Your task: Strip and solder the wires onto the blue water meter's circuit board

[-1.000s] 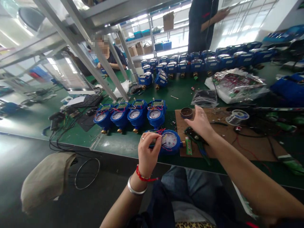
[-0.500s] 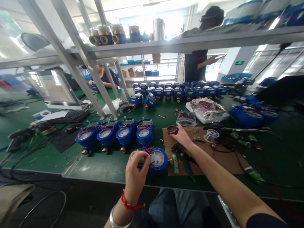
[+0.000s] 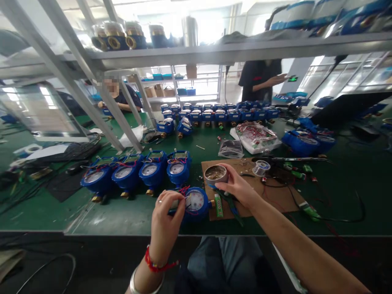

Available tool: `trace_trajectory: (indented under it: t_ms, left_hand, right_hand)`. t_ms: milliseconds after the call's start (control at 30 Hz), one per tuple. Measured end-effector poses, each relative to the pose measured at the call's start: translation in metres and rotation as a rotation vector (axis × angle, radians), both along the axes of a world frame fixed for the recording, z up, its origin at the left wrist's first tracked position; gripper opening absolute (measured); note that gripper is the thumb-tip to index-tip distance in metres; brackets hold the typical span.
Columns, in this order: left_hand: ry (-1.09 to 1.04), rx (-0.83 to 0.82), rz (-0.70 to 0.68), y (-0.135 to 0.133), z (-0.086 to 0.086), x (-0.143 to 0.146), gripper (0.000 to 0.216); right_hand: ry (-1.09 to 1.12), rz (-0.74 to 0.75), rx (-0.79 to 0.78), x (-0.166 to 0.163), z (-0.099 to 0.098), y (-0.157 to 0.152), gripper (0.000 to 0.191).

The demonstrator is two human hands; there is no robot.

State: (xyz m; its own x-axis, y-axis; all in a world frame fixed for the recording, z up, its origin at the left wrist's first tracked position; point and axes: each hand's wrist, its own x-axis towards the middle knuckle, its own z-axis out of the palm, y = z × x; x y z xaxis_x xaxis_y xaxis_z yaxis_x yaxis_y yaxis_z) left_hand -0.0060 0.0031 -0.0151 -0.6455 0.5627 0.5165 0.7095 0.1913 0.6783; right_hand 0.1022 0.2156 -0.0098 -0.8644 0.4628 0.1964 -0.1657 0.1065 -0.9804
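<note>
A green workbench [image 3: 36, 217] carries a row of four blue water meters [image 3: 153, 173]. A fifth meter [image 3: 196, 201] lies near the front edge, just beside a brown cardboard sheet [image 3: 269, 200]. Farther back are a dark plastic bag [image 3: 230, 149], plastic-wrapped wired parts [image 3: 257, 136] and rows of blue meters [image 3: 220, 116].

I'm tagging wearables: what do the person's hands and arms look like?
The left hand wears a ring, its wrist a red cord bracelet and silver bangle; the right hand and wrist show no jewellery. Both are gloveless, the visible forearms sleeveless.
</note>
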Motion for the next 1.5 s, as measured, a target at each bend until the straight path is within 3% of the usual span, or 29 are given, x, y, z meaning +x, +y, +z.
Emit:
trace_trajectory:
  t_ms: [133,333,600,1133,1300,1400,1500]
  left_hand:
    - [-0.005,-0.029,0.014,0.0,0.006,0.006,0.008]
    - [-0.01,-0.044,0.015,0.001,0.005,0.01,0.008]
    - [0.011,-0.039,-0.028,0.001,0.004,0.009,0.009]
    - [0.029,-0.035,-0.03,-0.001,0.001,0.009,0.008]
    - [-0.048,0.042,-0.002,-0.002,0.0,0.009,0.007]
    - [-0.082,0.066,0.016,-0.002,-0.001,0.01,0.007]
    - [-0.102,0.084,0.034,-0.002,-0.002,0.01,0.006]
  right_hand:
    - [-0.087,0.124,0.239,0.014,0.001,-0.009,0.064]
    - [-0.102,0.14,0.693,0.016,0.0,-0.025,0.066]
    - [-0.047,0.164,0.908,0.012,0.008,-0.042,0.066]
    - [-0.062,0.146,0.911,0.009,0.014,-0.051,0.066]
    - [-0.089,-0.052,0.649,0.013,0.015,-0.023,0.074]
    - [-0.145,-0.007,0.437,0.011,0.01,-0.011,0.067]
    - [-0.196,0.093,0.357,0.007,0.006,-0.011,0.058]
